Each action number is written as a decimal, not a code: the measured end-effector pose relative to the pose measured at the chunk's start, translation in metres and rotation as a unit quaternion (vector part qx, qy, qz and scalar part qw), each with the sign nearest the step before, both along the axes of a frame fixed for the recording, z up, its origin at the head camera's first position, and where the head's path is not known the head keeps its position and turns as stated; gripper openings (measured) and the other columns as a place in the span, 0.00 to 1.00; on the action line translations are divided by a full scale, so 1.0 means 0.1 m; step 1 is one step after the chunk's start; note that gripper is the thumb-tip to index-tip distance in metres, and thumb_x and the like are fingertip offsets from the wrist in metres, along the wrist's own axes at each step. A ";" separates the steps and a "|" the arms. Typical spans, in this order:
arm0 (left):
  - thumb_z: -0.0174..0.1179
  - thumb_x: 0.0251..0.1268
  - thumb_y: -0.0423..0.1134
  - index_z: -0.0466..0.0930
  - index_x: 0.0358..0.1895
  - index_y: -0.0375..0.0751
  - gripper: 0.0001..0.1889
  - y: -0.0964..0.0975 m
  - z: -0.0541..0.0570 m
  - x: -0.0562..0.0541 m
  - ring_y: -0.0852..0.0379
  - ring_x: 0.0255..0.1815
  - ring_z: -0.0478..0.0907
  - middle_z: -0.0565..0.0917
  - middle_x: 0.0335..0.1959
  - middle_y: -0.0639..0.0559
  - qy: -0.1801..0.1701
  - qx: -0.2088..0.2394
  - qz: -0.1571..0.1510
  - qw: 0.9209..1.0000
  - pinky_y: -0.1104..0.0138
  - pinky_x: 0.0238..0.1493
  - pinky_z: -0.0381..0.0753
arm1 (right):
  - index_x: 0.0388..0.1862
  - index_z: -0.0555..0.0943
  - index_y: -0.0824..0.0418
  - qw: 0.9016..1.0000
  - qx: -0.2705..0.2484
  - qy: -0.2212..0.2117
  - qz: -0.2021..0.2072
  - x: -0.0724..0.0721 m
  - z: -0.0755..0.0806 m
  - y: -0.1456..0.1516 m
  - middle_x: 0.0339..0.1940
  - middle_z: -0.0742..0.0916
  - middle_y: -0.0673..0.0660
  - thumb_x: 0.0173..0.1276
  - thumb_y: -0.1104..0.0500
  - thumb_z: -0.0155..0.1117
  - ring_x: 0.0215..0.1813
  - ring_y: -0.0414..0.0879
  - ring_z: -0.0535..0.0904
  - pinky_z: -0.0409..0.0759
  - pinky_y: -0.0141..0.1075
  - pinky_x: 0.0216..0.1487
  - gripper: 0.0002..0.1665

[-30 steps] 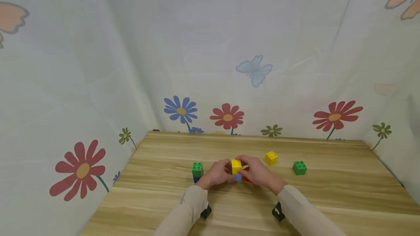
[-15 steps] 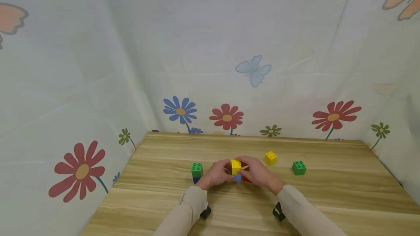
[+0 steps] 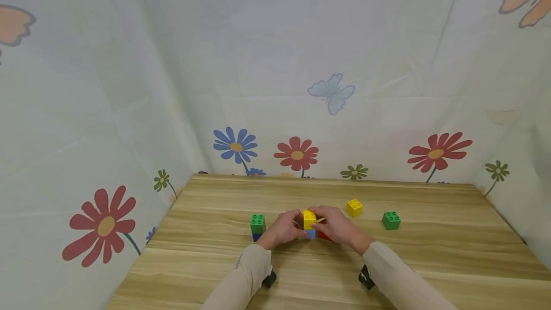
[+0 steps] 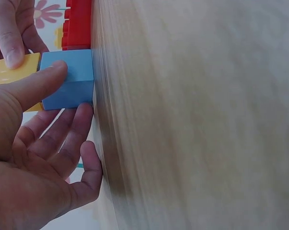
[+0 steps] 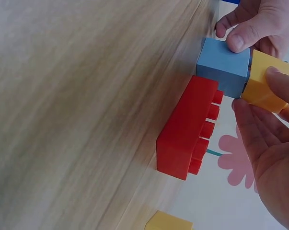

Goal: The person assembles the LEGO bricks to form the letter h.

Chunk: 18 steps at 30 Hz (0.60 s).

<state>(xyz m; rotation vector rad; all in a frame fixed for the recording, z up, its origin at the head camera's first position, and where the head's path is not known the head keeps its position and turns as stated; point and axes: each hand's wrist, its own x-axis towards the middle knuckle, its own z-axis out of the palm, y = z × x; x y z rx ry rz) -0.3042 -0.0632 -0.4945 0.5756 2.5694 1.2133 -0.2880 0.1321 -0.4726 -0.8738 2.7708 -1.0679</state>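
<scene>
At the middle of the table, my left hand [image 3: 283, 228] holds a light blue building block [image 4: 70, 93] between thumb and fingers. On top of that block stands a yellow block [image 3: 309, 220], which my right hand [image 3: 339, 225] pinches with thumb and fingers. A thin gap with a bit of stud shows between the two in the right wrist view. Beside the light blue block, on the right-hand side, a longer red block [image 5: 187, 129] rests on the table with its studs up; my right hand mostly covers it in the head view.
Left of my hands stands a green block [image 3: 258, 224] on a dark blue block [image 3: 256, 237]. Behind and right lie a second yellow block [image 3: 355, 208] and another green block [image 3: 391, 220]. A flower-printed curtain [image 3: 241, 85] surrounds the wooden table [image 3: 232, 195].
Both hands keep their hold on the yellow and light blue blocks with hardly any movement. The head view shifts very slightly.
</scene>
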 end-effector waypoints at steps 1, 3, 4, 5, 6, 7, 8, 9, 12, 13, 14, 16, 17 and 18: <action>0.71 0.52 0.35 0.75 0.38 0.44 0.14 0.00 0.00 0.00 0.58 0.36 0.77 0.80 0.38 0.55 0.001 -0.001 0.000 1.000 0.65 0.41 0.79 | 0.61 0.74 0.61 1.000 0.001 0.001 0.000 0.00 0.00 0.00 0.46 0.81 0.52 0.65 0.63 0.64 0.47 0.45 0.79 0.79 0.38 0.48 0.25; 0.71 0.52 0.35 0.75 0.38 0.44 0.14 -0.01 0.00 -0.01 0.59 0.36 0.77 0.80 0.38 0.56 0.002 -0.004 0.001 1.000 0.66 0.41 0.78 | 0.62 0.74 0.62 1.000 0.001 0.002 0.002 0.00 0.00 0.00 0.46 0.81 0.52 0.65 0.64 0.64 0.47 0.45 0.79 0.79 0.38 0.48 0.26; 0.71 0.52 0.35 0.75 0.38 0.44 0.14 -0.01 0.00 -0.01 0.59 0.36 0.77 0.80 0.38 0.55 0.001 -0.002 0.001 1.000 0.66 0.41 0.79 | 0.62 0.74 0.62 1.000 0.002 0.002 0.003 0.00 0.00 0.00 0.46 0.81 0.52 0.65 0.64 0.64 0.47 0.45 0.79 0.79 0.37 0.48 0.26; 0.71 0.52 0.35 0.75 0.38 0.44 0.14 -0.01 0.00 -0.01 0.59 0.36 0.78 0.80 0.38 0.55 0.000 0.000 0.000 1.000 0.66 0.41 0.79 | 0.62 0.74 0.62 1.000 0.003 0.003 0.003 0.00 0.00 0.00 0.46 0.81 0.52 0.65 0.63 0.64 0.47 0.45 0.79 0.79 0.37 0.48 0.26; 0.71 0.52 0.35 0.75 0.38 0.44 0.14 -0.01 0.00 -0.01 0.59 0.37 0.78 0.80 0.38 0.55 0.000 0.001 0.000 1.000 0.66 0.41 0.79 | 0.62 0.74 0.62 1.000 0.004 0.004 0.002 0.00 0.00 0.00 0.46 0.81 0.52 0.65 0.63 0.64 0.47 0.45 0.79 0.79 0.37 0.48 0.26; 0.71 0.52 0.34 0.75 0.38 0.44 0.14 -0.01 0.00 -0.01 0.59 0.37 0.78 0.80 0.38 0.55 -0.001 0.003 -0.001 1.000 0.66 0.41 0.79 | 0.62 0.74 0.62 1.000 0.005 0.005 0.002 0.00 0.00 0.00 0.46 0.81 0.52 0.65 0.63 0.64 0.47 0.45 0.79 0.79 0.37 0.48 0.26; 0.71 0.51 0.34 0.75 0.38 0.44 0.14 -0.01 0.00 -0.01 0.58 0.37 0.78 0.80 0.38 0.55 -0.002 0.004 -0.001 1.000 0.66 0.41 0.79 | 0.62 0.74 0.62 1.000 0.006 0.006 0.003 0.00 0.00 0.00 0.46 0.81 0.52 0.65 0.63 0.63 0.47 0.45 0.79 0.78 0.38 0.49 0.26; 0.71 0.51 0.34 0.75 0.38 0.43 0.14 -0.01 0.01 0.00 0.58 0.37 0.78 0.80 0.39 0.55 -0.002 0.006 -0.001 1.000 0.66 0.41 0.79 | 0.62 0.74 0.62 1.000 0.007 0.007 0.003 0.00 0.00 0.00 0.46 0.81 0.52 0.65 0.63 0.63 0.47 0.44 0.79 0.78 0.38 0.49 0.26; 0.71 0.51 0.34 0.75 0.38 0.43 0.14 -0.01 0.01 0.00 0.59 0.37 0.78 0.80 0.39 0.55 -0.001 0.008 -0.003 1.000 0.66 0.41 0.79 | 0.62 0.74 0.62 1.000 0.012 0.010 0.002 0.00 0.00 0.00 0.47 0.81 0.52 0.65 0.63 0.63 0.46 0.44 0.79 0.78 0.38 0.49 0.26; 0.71 0.51 0.34 0.75 0.38 0.43 0.14 -0.01 0.01 0.00 0.59 0.37 0.78 0.81 0.39 0.55 -0.001 0.008 -0.003 1.000 0.66 0.41 0.79 | 0.62 0.74 0.62 1.000 0.013 0.010 0.001 0.00 0.00 0.00 0.47 0.81 0.52 0.65 0.62 0.64 0.46 0.44 0.79 0.78 0.38 0.49 0.26; 0.71 0.52 0.34 0.75 0.38 0.43 0.14 0.00 0.01 0.00 0.59 0.37 0.79 0.81 0.39 0.55 0.000 0.008 -0.004 1.000 0.66 0.41 0.79 | 0.62 0.74 0.62 1.000 0.015 0.011 0.001 0.00 0.00 0.00 0.47 0.81 0.52 0.65 0.62 0.64 0.46 0.44 0.79 0.78 0.38 0.50 0.26; 0.71 0.52 0.34 0.75 0.38 0.43 0.14 0.00 0.01 0.00 0.59 0.37 0.79 0.81 0.38 0.55 0.003 0.007 -0.005 1.000 0.66 0.41 0.79 | 0.62 0.74 0.62 1.000 0.017 0.011 0.000 0.00 0.00 0.00 0.46 0.81 0.52 0.65 0.62 0.64 0.46 0.44 0.79 0.78 0.38 0.49 0.26; 0.71 0.51 0.34 0.75 0.38 0.43 0.14 0.00 0.01 0.00 0.59 0.37 0.79 0.81 0.38 0.55 0.004 0.006 -0.006 1.000 0.67 0.41 0.79 | 0.62 0.74 0.62 1.000 0.018 0.011 -0.001 0.00 0.00 0.00 0.46 0.81 0.52 0.65 0.62 0.64 0.46 0.44 0.79 0.78 0.38 0.49 0.26; 0.71 0.51 0.34 0.75 0.38 0.43 0.14 0.00 0.01 0.01 0.59 0.37 0.78 0.81 0.38 0.55 0.004 0.006 -0.006 1.000 0.67 0.41 0.79 | 0.62 0.74 0.62 1.000 0.019 0.010 -0.002 0.00 0.00 0.00 0.45 0.81 0.52 0.65 0.62 0.64 0.46 0.44 0.79 0.78 0.38 0.49 0.26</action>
